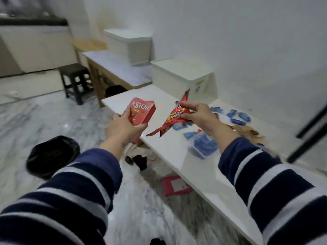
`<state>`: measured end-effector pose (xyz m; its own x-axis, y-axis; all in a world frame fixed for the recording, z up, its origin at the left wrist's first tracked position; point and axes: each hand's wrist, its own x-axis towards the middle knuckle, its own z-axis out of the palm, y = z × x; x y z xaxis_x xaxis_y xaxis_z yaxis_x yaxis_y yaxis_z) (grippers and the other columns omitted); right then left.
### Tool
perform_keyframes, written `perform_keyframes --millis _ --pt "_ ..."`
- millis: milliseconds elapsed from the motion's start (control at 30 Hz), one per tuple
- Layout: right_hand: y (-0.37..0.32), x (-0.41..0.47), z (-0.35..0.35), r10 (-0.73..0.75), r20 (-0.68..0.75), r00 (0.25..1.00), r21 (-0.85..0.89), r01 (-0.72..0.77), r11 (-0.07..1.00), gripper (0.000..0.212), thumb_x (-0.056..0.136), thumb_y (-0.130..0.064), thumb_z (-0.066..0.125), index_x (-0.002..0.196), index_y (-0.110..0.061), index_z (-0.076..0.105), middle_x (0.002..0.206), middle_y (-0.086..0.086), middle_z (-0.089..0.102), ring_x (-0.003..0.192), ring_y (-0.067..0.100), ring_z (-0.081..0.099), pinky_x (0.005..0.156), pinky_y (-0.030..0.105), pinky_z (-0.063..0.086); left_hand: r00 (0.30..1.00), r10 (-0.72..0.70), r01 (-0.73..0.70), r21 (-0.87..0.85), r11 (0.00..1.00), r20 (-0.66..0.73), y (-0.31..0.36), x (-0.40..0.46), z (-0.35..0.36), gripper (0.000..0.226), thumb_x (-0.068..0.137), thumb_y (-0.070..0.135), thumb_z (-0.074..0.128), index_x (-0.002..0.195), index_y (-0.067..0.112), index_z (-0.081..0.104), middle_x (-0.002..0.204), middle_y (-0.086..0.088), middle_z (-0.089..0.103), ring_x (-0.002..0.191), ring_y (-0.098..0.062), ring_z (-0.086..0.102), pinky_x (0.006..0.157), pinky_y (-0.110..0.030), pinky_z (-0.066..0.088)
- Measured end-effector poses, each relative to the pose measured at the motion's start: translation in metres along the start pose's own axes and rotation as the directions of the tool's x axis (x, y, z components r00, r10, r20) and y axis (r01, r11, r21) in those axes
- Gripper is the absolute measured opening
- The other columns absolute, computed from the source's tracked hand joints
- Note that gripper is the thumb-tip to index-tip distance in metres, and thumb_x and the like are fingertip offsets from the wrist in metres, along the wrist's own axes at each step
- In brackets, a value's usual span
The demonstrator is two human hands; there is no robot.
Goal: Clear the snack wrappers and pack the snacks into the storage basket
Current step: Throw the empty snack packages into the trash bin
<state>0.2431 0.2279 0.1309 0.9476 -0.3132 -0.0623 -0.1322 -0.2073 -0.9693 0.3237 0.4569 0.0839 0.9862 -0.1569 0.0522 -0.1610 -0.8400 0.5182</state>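
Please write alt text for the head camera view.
The left hand holds a red Astor box and the right hand a torn red wrapper above a white table strewn with blue snacks.

White surface (164, 138) running from centre to lower right, along the wall. At its far end stands a white lidded bin (182, 76). Scattered blue-wrapped snacks (237, 117) lie on the right part, near a clear tub of blue packets (203, 147) and a brown item (247, 132), blurred. A second, lower surface (113, 66) beyond carries another white bin (131, 45). On the marble floor (35, 117): a dark stool (75, 82), a black-lined waste bin (51, 154) and a pink packet (175, 185).
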Motion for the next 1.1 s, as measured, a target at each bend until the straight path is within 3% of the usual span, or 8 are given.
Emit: perform_keyframes --millis 100,200,433,567,767,900,1000,1100 --pt "-0.009 0.047 0.051 0.001 0.147 0.989 -0.010 0.000 1.000 0.052 0.083 0.016 0.059 0.131 -0.005 0.056 0.116 0.017 0.062 0.067 0.009 0.069 0.055 0.011 0.055 0.989 -0.139 0.139 -0.001 0.990 -0.041 -0.047 0.020 -0.009 0.097 0.068 0.075 0.056 0.149 0.040 0.016 0.124 -0.008 0.050 0.111 -0.031 0.055 0.091 -0.038 0.048" --pt "-0.017 0.092 0.103 -0.022 0.293 0.956 -0.015 0.028 1.000 0.051 0.083 0.017 0.059 0.130 -0.002 0.055 0.123 0.022 0.060 0.080 0.020 0.066 0.062 0.015 0.058 0.950 -0.304 0.303 -0.021 0.953 -0.066 -0.091 0.034 -0.017 0.097 0.068 0.076 0.055 0.149 0.038 0.016 0.125 -0.009 0.049 0.112 -0.031 0.055 0.088 -0.037 0.047" --pt "-0.027 0.163 0.234 -0.012 0.564 0.826 -0.073 0.064 0.995 0.052 0.083 0.017 0.059 0.132 -0.001 0.054 0.111 0.014 0.060 0.089 0.024 0.063 0.067 0.018 0.059 0.787 -0.604 0.592 -0.121 0.797 -0.125 -0.192 0.047 -0.038 0.101 0.063 0.078 0.053 0.149 0.039 0.017 0.130 -0.008 0.050 0.114 -0.032 0.055 0.089 -0.038 0.049" --pt "-0.021 0.196 0.322 0.034 0.678 0.735 -0.128 0.072 0.989 0.052 0.083 0.016 0.059 0.132 -0.002 0.054 0.115 0.012 0.058 0.079 0.018 0.063 0.056 0.012 0.056 0.674 -0.732 0.707 -0.204 0.678 -0.098 -0.258 0.051 -0.048 0.106 0.056 0.081 0.048 0.148 0.039 0.016 0.131 -0.007 0.052 0.113 -0.032 0.057 0.091 -0.039 0.050" --pt "0.001 0.242 0.451 0.116 0.725 0.679 -0.237 0.088 0.967 0.052 0.083 0.014 0.061 0.129 -0.008 0.058 0.117 0.016 0.063 0.075 0.015 0.065 0.065 0.017 0.059 0.587 -0.809 0.763 -0.320 0.562 -0.020 -0.357 0.091 -0.056 0.098 0.064 0.076 0.055 0.147 0.036 0.022 0.130 -0.005 0.053 0.112 -0.030 0.057 0.089 -0.035 0.048" --pt "0.013 0.269 0.523 0.185 0.715 0.674 -0.322 0.083 0.943 0.051 0.082 0.011 0.064 0.128 -0.011 0.060 0.120 0.007 0.061 0.099 0.024 0.067 0.082 0.032 0.059 0.560 -0.825 0.780 -0.383 0.495 0.075 -0.418 0.132 -0.065 0.096 0.063 0.073 0.057 0.145 0.033 0.028 0.130 -0.005 0.054 0.112 -0.029 0.056 0.098 -0.040 0.047" --pt "0.027 0.290 0.569 0.237 0.687 0.687 -0.367 0.046 0.929 0.052 0.082 0.012 0.064 0.128 -0.011 0.060 0.115 0.011 0.065 0.096 0.027 0.069 0.087 0.039 0.057 0.543 -0.832 0.785 -0.422 0.453 0.118 -0.458 0.167 -0.062 0.088 0.072 0.067 0.060 0.145 0.029 0.030 0.132 -0.005 0.053 0.115 -0.029 0.055 0.097 -0.035 0.044" --pt "0.051 0.310 0.609 0.277 0.675 0.684 -0.419 0.045 0.907 0.051 0.082 0.011 0.063 0.128 -0.011 0.060 0.108 0.012 0.069 0.089 0.023 0.069 0.088 0.038 0.056 0.517 -0.836 0.804 -0.440 0.401 0.183 -0.494 0.203 -0.045 0.095 0.066 0.074 0.058 0.145 0.030 0.030 0.131 -0.004 0.054 0.111 -0.028 0.058 0.097 -0.037 0.047"
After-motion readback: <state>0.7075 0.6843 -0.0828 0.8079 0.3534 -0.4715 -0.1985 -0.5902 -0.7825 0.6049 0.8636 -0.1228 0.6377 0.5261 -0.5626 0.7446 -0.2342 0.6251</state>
